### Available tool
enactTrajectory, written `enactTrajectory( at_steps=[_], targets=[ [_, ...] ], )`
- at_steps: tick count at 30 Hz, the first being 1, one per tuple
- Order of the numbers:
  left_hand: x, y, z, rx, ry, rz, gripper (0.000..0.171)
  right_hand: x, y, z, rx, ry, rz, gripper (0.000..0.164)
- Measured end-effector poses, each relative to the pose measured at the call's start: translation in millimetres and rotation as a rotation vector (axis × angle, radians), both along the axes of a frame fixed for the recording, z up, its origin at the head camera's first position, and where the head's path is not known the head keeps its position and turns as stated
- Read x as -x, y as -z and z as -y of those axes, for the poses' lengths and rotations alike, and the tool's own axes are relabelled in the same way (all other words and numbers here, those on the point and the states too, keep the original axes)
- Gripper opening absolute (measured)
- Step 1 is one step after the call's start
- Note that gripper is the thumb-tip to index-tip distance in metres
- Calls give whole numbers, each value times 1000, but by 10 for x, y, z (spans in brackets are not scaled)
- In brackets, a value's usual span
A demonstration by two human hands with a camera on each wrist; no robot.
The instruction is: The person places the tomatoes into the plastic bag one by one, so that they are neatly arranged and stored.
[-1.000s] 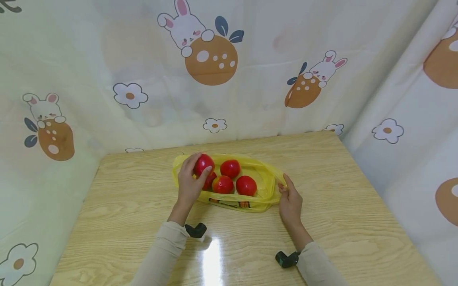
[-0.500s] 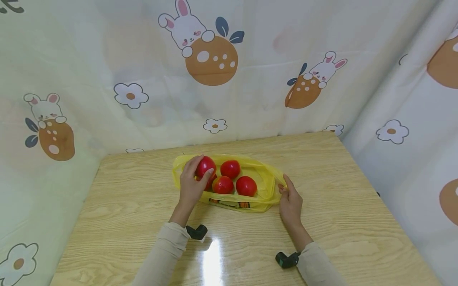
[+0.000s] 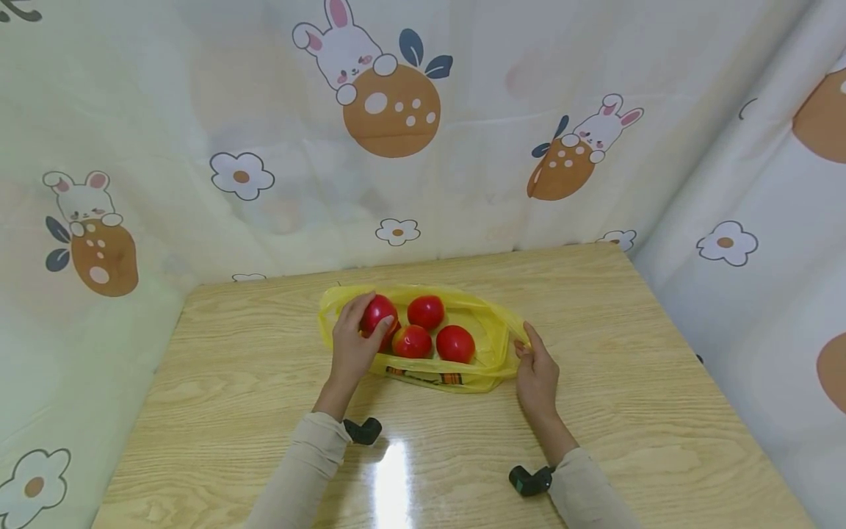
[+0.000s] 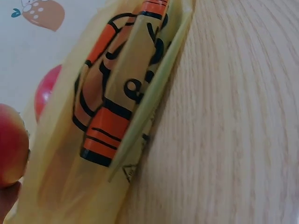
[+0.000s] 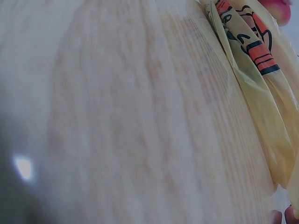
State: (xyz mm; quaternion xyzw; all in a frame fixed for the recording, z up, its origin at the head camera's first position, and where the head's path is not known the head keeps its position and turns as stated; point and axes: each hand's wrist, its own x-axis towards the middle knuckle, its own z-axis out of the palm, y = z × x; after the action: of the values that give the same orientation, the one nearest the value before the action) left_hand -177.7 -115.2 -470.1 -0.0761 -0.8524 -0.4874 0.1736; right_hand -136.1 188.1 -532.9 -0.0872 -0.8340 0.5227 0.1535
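Note:
A yellow plastic bag (image 3: pixel 489 330) lies spread on the table, its mouth facing up, with orange and black print on the near side. Inside it are several red apples, among them a front middle apple (image 3: pixel 412 342), a right apple (image 3: pixel 455 344) and a back apple (image 3: pixel 426 312). Over the bag's left end my left hand (image 3: pixel 352 342) grips a red apple (image 3: pixel 380 311) between thumb and fingers, right above another apple that it mostly hides. My right hand (image 3: pixel 537 373) pinches the bag's right edge. In the right wrist view only fingertips (image 5: pixel 290 215) show beside the yellow plastic.
The bag rests on a light wood-grain table (image 3: pixel 231 382). Behind and at both sides hangs a pale curtain (image 3: pixel 463 184) printed with rabbits and flowers. A black wrist camera (image 3: pixel 363 430) sits at the left cuff, another black camera (image 3: pixel 530 480) at the right.
My left hand has lowered slightly into the bag with the apple, which now sits nearer the apple below. The right hand keeps its hold on the bag's edge.

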Motion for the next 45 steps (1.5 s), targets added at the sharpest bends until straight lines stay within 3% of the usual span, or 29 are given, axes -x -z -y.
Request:
enactTrajectory(
  at_steps=[7, 13, 20, 24, 29, 35, 41, 45],
  targets=[
    [12, 52, 24, 12, -7, 50, 51, -19, 2, 3, 14, 1, -17, 51],
    [51, -30, 28, 60, 40, 94, 54, -5, 13, 1, 17, 0, -3, 51],
    [84, -38, 34, 134, 95, 241, 81, -4, 5, 20, 17, -10, 13, 50],
    [72, -19, 40, 119, 81, 262, 92, -12, -21, 32, 24, -24, 14, 49],
    [47, -37, 54, 116, 66, 229, 88, -4, -39, 36, 23, -25, 0, 49],
    [-2, -97, 63, 90, 38, 144, 72, 5, -67, 35, 31, -30, 7, 50],
    [-21, -109, 46, 135, 12, 50, 55, 17, -98, 17, 10, -26, -25, 48],
    [-43, -133, 22, 150, 16, 46, 52, 24, -120, 7, -26, -28, -59, 46]
  ],
)
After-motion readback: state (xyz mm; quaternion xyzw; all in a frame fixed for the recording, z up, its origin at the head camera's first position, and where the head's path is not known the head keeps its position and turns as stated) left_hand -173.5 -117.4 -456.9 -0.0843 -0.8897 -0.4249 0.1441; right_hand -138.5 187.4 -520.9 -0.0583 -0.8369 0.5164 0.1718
